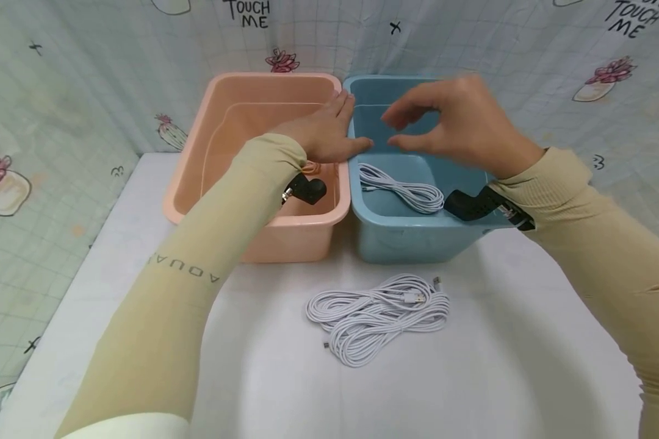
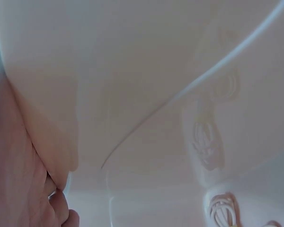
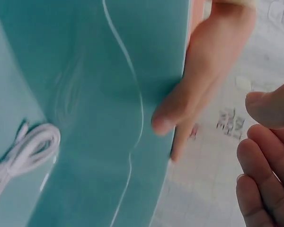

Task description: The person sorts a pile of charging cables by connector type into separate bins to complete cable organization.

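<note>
Fingers parted, the empty right hand point(image 1: 464, 125) hangs over the blue bin point(image 1: 406, 244) (left hand point(image 1: 325, 131) straight-fingered, probably touching the rims point(image 1: 345, 186)). Binning seems underway; white cables point(image 1: 381, 314), well off the tabletop's point(image 1: 285, 390) left edge, would need pinching next.

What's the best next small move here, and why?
I'd probably bring the right hand over to the coiled white cables on the table: it hovers above the blue bin holding nothing, a white cable bundle already lies inside that bin, and those cables lie outside it.
</note>
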Demonstrator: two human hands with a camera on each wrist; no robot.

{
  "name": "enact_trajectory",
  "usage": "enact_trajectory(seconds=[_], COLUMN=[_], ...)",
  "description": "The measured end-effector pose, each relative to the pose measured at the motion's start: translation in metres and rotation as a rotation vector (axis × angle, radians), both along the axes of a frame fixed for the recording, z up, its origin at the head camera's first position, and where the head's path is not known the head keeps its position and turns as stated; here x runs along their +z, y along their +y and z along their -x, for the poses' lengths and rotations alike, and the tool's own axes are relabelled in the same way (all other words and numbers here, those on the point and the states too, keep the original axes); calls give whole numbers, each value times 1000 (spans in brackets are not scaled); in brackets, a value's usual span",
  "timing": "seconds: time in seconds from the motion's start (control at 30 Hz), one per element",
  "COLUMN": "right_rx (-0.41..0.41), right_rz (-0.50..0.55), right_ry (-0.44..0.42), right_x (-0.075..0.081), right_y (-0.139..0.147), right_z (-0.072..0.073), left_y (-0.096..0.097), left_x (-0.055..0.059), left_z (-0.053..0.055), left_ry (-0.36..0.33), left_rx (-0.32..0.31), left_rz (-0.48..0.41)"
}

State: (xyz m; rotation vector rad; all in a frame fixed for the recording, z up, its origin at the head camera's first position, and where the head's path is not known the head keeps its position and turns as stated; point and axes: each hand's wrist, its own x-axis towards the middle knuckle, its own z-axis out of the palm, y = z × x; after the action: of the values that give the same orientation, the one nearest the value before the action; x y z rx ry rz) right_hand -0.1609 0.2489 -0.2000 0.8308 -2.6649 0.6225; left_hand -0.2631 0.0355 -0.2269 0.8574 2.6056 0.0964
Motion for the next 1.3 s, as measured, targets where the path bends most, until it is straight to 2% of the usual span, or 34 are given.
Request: enact_trajectory(seconds=[0.47, 0.6, 0.73, 0.93, 1.07, 1.3], right_rx=[152, 245, 348, 457, 491, 505], right_rz=[128, 162, 192, 238, 269, 303], right_ry=[55, 40, 38, 24, -12, -98], right_x=[-8, -16, -26, -44, -59, -91], right_y=[-13, -15, -20, -29, -34, -40], right_z=[-41, -51, -61, -76, -87, -101], left_y=[-2, -2, -2, 0, 1, 1], left_x=[-5, -5, -5, -7, -7, -5], left_z=[1, 1, 1, 3, 3, 3], left_ry=[20, 16, 17, 25, 35, 31], left_rx=[15, 17, 12, 1, -8, -2], left_rz=[4, 0, -3, 2, -12, -1])
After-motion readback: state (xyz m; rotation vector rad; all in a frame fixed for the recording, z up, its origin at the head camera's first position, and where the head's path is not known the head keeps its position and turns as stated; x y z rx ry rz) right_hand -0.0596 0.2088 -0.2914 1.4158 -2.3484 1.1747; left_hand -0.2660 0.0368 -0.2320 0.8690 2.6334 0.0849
